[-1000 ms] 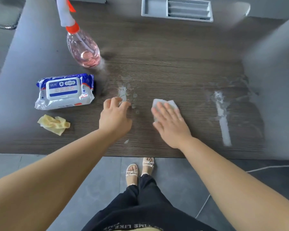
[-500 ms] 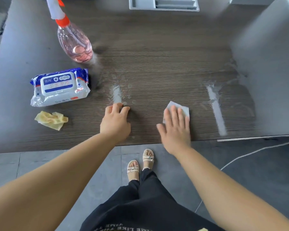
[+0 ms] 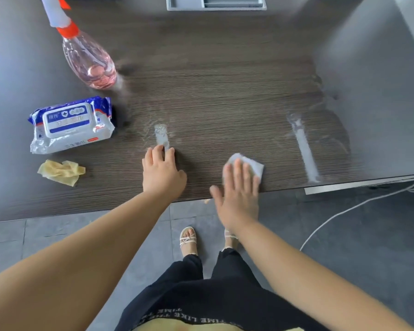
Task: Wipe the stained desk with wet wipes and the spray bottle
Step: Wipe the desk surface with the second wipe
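— Right hand [image 3: 237, 194]: change since a second ago?
— Slid with the wipe [image 3: 253, 164] from the middle of the desk [image 3: 213, 80] to its near edge. The specks by the short stain [image 3: 161, 136] look thinner. That stripe and the long stain [image 3: 305, 151] remain, so I'd say plenty is left.
— Grip?
— None. Flat, straight fingers press the wipe, its far corner showing past the fingertips. Left hand [image 3: 161, 172] rests loosely, holding nothing, fingertips at the short stain. Spray bottle [image 3: 89, 60] stands untouched, far left.

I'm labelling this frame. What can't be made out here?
Head view only:
Spray bottle: nozzle cut off by the top edge.
Wipe: mostly hidden under the right hand.
Wipes pack: print too blurred to read.
Grey tray: far part cut off by the top edge.
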Available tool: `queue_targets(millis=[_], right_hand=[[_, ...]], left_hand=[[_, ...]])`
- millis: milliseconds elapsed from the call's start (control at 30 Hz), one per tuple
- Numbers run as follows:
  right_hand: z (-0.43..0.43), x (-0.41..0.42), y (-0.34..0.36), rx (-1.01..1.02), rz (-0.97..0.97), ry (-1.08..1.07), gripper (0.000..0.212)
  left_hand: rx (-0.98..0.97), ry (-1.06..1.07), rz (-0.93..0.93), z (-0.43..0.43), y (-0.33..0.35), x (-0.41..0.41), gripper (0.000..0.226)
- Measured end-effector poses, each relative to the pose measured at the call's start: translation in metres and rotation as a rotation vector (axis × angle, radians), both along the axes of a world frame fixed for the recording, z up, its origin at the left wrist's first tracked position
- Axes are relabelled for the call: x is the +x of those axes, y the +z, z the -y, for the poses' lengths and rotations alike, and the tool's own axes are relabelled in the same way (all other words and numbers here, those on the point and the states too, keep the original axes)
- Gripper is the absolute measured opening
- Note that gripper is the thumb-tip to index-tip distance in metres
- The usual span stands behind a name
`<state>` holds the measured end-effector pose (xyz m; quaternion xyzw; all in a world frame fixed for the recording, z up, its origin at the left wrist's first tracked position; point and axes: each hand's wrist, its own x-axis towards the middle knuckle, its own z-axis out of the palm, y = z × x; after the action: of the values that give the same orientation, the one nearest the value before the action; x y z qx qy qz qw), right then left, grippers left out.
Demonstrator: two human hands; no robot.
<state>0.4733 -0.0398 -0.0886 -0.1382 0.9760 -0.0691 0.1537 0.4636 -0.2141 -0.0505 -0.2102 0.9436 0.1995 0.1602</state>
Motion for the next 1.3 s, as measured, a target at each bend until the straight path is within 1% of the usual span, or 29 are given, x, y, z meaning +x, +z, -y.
queue_targets(millis=[100,167,233,300,333,367,433,467,500,533,567,600,667,700,733,767,833,867,900,967,1000,1033,1067,1100,1133,1200,1233,1267,1300], right_hand=[[-0.027,0.001,-0.006,-0.038,-0.031,0.450,0.068],[-0.061,-0.023,-0.005,0.006,-0.040,0.530,0.063],[-0.092,-0.049,-0.003,0.033,-0.088,0.367,0.068],[-0.104,-0.064,-0.003,0.099,0.022,0.071,0.068],[-0.101,-0.064,0.000,0.103,0.059,-0.013,0.070],[-0.091,-0.058,0.003,0.087,0.071,-0.014,0.075],[-0.081,-0.042,0.001,0.020,0.104,0.229,0.091],[-0.085,-0.038,0.000,0.016,0.094,0.392,0.092],[-0.094,-0.042,0.002,0.001,0.052,0.480,0.086],[-0.107,-0.051,0.003,0.005,-0.009,0.484,0.079],[-0.121,-0.063,0.005,0.044,-0.012,0.418,0.076],[-0.138,-0.073,0.004,0.053,-0.036,0.291,0.072],[-0.149,-0.088,0.007,0.094,0.110,-0.021,0.062],[-0.144,-0.090,0.009,0.096,0.141,-0.100,0.062],[-0.136,-0.088,0.014,0.074,0.150,-0.119,0.064],[-0.128,-0.083,0.015,0.050,0.170,-0.049,0.068],[-0.129,-0.074,0.013,0.033,0.157,0.245,0.081],[-0.138,-0.076,0.013,0.042,0.100,0.351,0.085],[-0.151,-0.086,0.014,0.030,0.031,0.362,0.083],[-0.178,-0.109,0.011,0.068,-0.004,0.219,0.069],[-0.185,-0.115,0.010,0.080,0.073,0.068,0.064],[-0.186,-0.118,0.009,0.091,0.136,-0.055,0.062],[-0.181,-0.118,0.009,0.093,0.137,-0.121,0.064],[-0.170,-0.114,0.011,0.082,0.121,-0.119,0.068],[-0.160,-0.107,0.010,0.058,0.116,-0.033,0.074],[-0.151,-0.093,0.005,0.024,0.130,0.319,0.089],[-0.157,-0.096,0.004,0.035,0.098,0.466,0.090],[-0.167,-0.105,0.004,0.018,0.040,0.501,0.084],[-0.178,-0.116,0.005,0.015,-0.004,0.436,0.077]], left_hand=[[-0.008,-0.017,-0.024,-0.019,-0.001,-0.004,0.060],[0.000,-0.054,-0.028,-0.032,-0.001,-0.011,0.062],[0.008,-0.099,-0.020,-0.049,0.001,-0.019,0.061],[0.001,-0.132,-0.022,-0.064,0.004,-0.029,0.061],[0.000,-0.146,-0.020,-0.075,0.006,-0.035,0.061],[-0.001,-0.156,-0.017,-0.082,0.007,-0.039,0.061],[-0.018,-0.180,-0.006,-0.095,0.007,-0.046,0.061],[-0.030,-0.193,0.004,-0.098,0.006,-0.049,0.060],[-0.044,-0.200,0.005,-0.101,0.007,-0.052,0.059],[-0.064,-0.203,0.004,-0.104,0.007,-0.055,0.057],[-0.085,-0.199,0.004,-0.104,0.007,-0.058,0.055],[-0.100,-0.193,0.008,-0.107,0.009,-0.062,0.054],[-0.098,-0.165,0.034,-0.110,0.010,-0.068,0.054],[-0.085,-0.147,0.053,-0.112,0.012,-0.071,0.054],[-0.069,-0.131,0.070,-0.116,0.013,-0.074,0.055],[-0.046,-0.115,0.089,-0.119,0.014,-0.076,0.055],[0.000,-0.094,0.127,-0.124,0.015,-0.081,0.057],[0.014,-0.095,0.148,-0.124,0.015,-0.082,0.056],[0.017,-0.100,0.164,-0.124,0.015,-0.083,0.056],[-0.001,-0.117,0.172,-0.122,0.013,-0.084,0.055],[-0.015,-0.126,0.168,-0.121,0.012,-0.083,0.054],[-0.032,-0.131,0.165,-0.121,0.011,-0.083,0.054],[-0.044,-0.127,0.165,-0.123,0.011,-0.084,0.053],[-0.046,-0.109,0.168,-0.125,0.011,-0.085,0.053],[-0.045,-0.080,0.170,-0.128,0.011,-0.088,0.052],[-0.079,-0.066,0.156,-0.132,0.011,-0.091,0.052],[-0.126,-0.108,0.137,-0.134,0.010,-0.093,0.054],[-0.173,-0.169,0.112,-0.135,0.008,-0.095,0.056],[-0.198,-0.228,0.091,-0.135,0.007,-0.097,0.060]])
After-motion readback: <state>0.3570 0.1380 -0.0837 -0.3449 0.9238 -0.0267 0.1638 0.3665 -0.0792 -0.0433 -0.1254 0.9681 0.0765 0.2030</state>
